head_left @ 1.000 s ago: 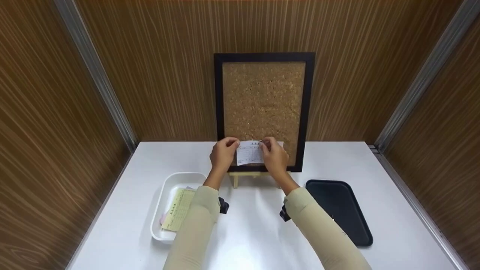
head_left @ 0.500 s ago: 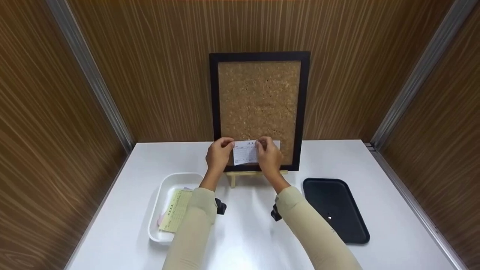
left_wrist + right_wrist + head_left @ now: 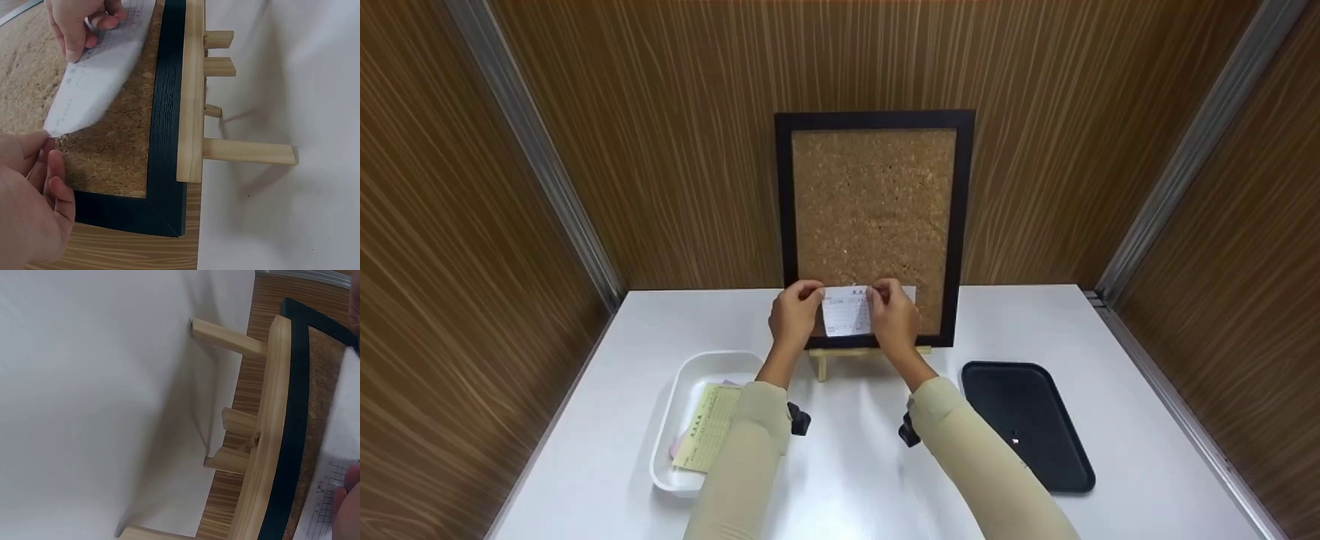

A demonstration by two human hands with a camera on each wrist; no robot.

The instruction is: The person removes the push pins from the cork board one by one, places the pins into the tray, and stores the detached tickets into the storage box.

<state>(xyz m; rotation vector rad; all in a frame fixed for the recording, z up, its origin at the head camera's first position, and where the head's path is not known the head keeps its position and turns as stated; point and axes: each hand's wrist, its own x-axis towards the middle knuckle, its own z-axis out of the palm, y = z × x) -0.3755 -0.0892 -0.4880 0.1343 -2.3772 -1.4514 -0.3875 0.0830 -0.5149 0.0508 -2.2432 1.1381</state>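
A white printed paper slip (image 3: 846, 315) lies against the lower part of a black-framed cork board (image 3: 877, 199). My left hand (image 3: 793, 316) pinches the slip's upper left corner between thumb and finger. In the left wrist view the slip (image 3: 95, 84) bows away from the cork. My right hand (image 3: 895, 319) pinches the slip's top edge right of its middle and covers part of the print. Whether a small pin sits between those right fingers cannot be seen. Only a bit of the right hand (image 3: 349, 506) shows in the right wrist view.
A small wooden easel (image 3: 191, 112) carries the board. At left stands a white tray (image 3: 664, 450) with a yellow printed slip (image 3: 707, 431) and a pink paper edge. A black tray (image 3: 1035, 409) at right holds a tiny shiny item (image 3: 1015, 441). Wood-grain walls surround the white table.
Both hands keep their hold on the slip at the board. The head view has shifted slightly; the hands have barely moved against the cork.
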